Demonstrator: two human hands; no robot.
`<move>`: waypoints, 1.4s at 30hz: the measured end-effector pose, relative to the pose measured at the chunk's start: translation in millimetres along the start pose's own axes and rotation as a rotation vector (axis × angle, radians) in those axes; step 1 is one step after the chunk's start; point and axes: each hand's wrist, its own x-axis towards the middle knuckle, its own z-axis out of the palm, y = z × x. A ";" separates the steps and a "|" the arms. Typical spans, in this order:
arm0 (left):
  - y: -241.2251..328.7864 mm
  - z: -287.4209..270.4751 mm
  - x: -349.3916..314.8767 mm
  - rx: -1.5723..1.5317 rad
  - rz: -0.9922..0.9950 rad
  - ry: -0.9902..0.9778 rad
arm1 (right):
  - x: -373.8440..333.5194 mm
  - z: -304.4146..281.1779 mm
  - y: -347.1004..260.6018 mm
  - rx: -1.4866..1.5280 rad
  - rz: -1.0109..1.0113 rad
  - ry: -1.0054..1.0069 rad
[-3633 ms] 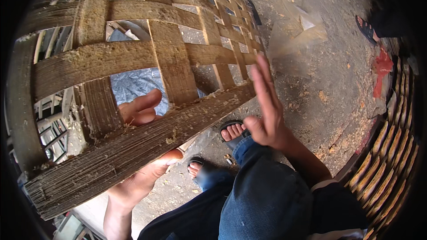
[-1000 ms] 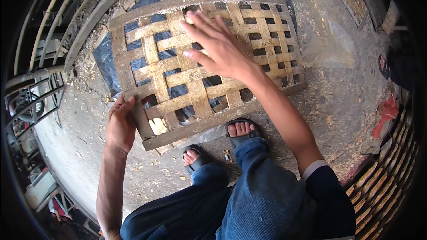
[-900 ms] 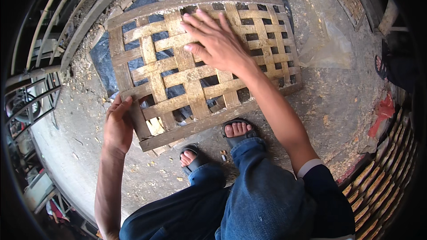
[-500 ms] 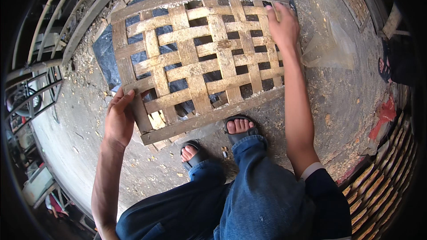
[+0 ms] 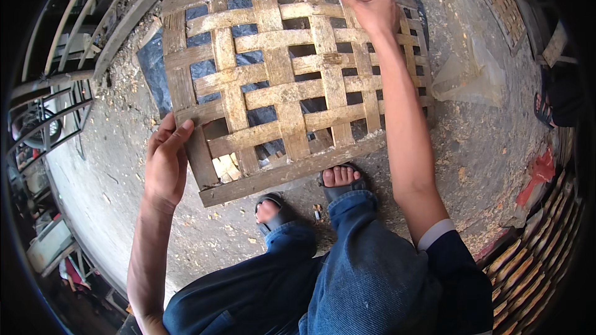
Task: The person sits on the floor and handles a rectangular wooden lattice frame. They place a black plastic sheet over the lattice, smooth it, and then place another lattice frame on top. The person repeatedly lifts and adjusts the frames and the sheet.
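Note:
A rectangular woven bamboo panel (image 5: 292,105) with a dark wooden frame is tilted above the ground in front of my feet. Wide crossing strips leave square gaps, through which black plastic sheeting shows. My left hand (image 5: 165,167) is closed on the panel's near left edge, thumb on top and fingers partly hidden beneath. At the far edge, right of its middle, my right hand (image 5: 374,15) is closed on the frame; its thumb lies along the rail and its other fingertips are hidden. My right forearm passes over the panel's right part.
Black plastic sheeting (image 5: 152,71) lies on the dusty concrete. My sandalled feet (image 5: 340,177) are close to the panel's near edge. Wooden rails (image 5: 130,28) stand at the left and a stack of slats (image 5: 528,267) at the lower right. Another woven panel (image 5: 501,6) is at the far right.
My right hand has moved left along the panel's far edge. The panel has shifted slightly right and away, while my left hand keeps its hold on the left edge.

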 end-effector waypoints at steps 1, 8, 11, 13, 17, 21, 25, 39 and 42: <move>0.2 1.1 0.1 -0.016 0.004 0.011 | 0.1 -1.1 -0.9 0.024 0.023 -0.019; 0.4 4.3 -0.4 0.000 0.028 -0.014 | 17.8 3.5 32.2 0.101 -0.193 0.155; -1.5 1.0 -0.7 0.022 0.031 -0.015 | 17.2 -10.2 38.6 0.356 -0.127 0.198; -1.7 -0.9 -3.0 0.008 0.034 -0.005 | 16.3 -23.2 48.7 0.783 0.003 0.218; 4.4 8.5 0.2 -0.017 0.038 -0.017 | 51.6 -67.5 119.2 1.528 0.470 0.504; 2.4 0.2 -3.9 -0.026 0.024 0.007 | 17.6 -66.1 87.4 1.127 0.335 0.404; 3.7 1.7 -5.6 -0.046 0.045 -0.008 | -11.7 -34.0 39.5 0.310 -0.217 0.200; 12.1 3.6 -9.8 0.080 0.106 -0.031 | -23.5 -10.6 -30.8 -0.257 -0.111 0.135; 12.7 3.8 -9.7 0.080 0.113 -0.031 | -21.3 0.8 -22.5 -0.252 -0.286 0.304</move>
